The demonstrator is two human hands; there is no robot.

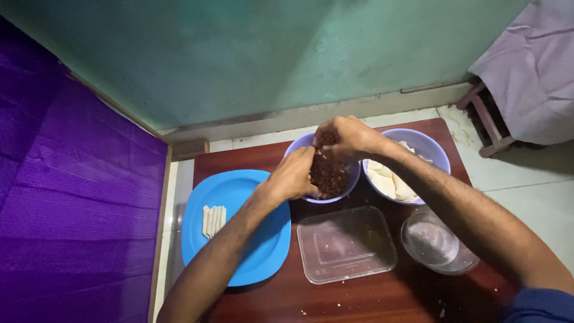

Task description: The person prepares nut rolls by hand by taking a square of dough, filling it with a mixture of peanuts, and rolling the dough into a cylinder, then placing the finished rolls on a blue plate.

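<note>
- Head view looks down on a dark red-brown table (359,299) set against a green wall (269,54), with a purple panel (72,197) along one side.
- Both hands meet over a pale purple bowl (299,145) at the far middle of the table; it holds a brown crumbly filling (327,178).
- The left hand (293,175) dips into the near side of the bowl, fingers curled into the filling.
- The right hand (344,139) hovers just above it, fingers bunched shut around a clump of the same brown filling.
- Just beside this bowl stands a second purple bowl (433,149) holding pale folded wrappers (388,182).
- A blue plate (263,251) beside the left forearm carries 1 small row of pale rolled pieces (213,220).
- Near the front sit a clear rectangular lid (347,244) and a clear round container (436,242), close together.
</note>
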